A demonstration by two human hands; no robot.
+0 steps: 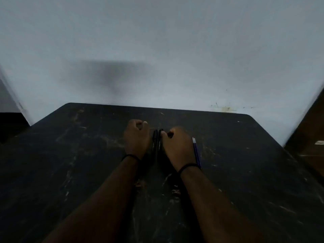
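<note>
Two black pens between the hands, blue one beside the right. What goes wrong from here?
1. The black pens lie close together between the left hand and right hand, dark against a dark table in dim light: a grip may catch both, or slip.
2. The blue pen lies right by the right hand's outer edge; a sideways wrist move could knock it rolling.

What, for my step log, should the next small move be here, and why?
Probably reach the right hand for the blue pen and lay it beside the two black pens. Those already lie side by side between the left hand and the right, while the blue one lies apart, just outside the right hand.
</note>
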